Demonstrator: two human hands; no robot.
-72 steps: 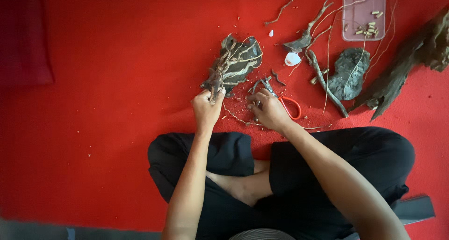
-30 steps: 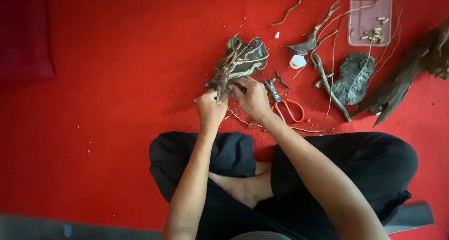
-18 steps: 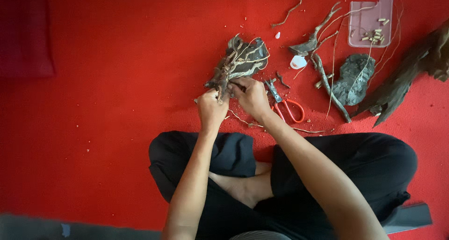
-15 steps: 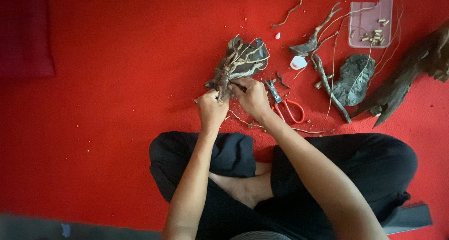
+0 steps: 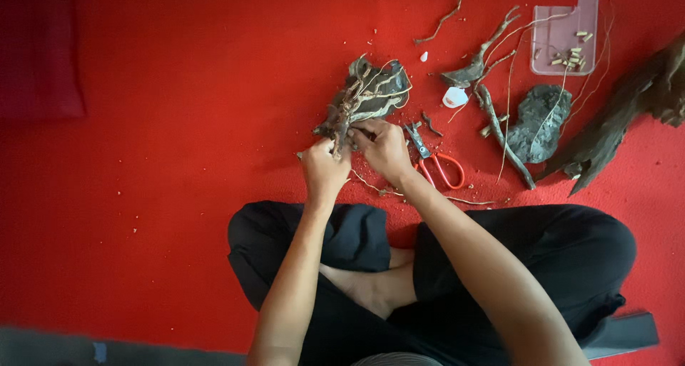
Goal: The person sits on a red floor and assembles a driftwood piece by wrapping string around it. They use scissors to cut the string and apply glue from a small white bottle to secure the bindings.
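Person seated cross-legged on red carpet [image 5: 178, 138]. Left hand [image 5: 325, 170]: grip closed around the lower stem of a root-wrapped stone [image 5: 367, 95], which lies on the carpet directly ahead of both hands. Right hand [image 5: 385, 148]: fingers pinched on the roots at the stone's near edge, touching the left hand. Red-handled cutters [image 5: 435, 163] lie just right of the right hand. Further right: a grey rock [image 5: 539, 116], driftwood [image 5: 621, 116] and a clear tray [image 5: 564, 31].

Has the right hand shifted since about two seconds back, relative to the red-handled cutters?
Yes. The right hand has moved up and left, off the cutters and onto the root-wrapped stone, close beside the left hand.
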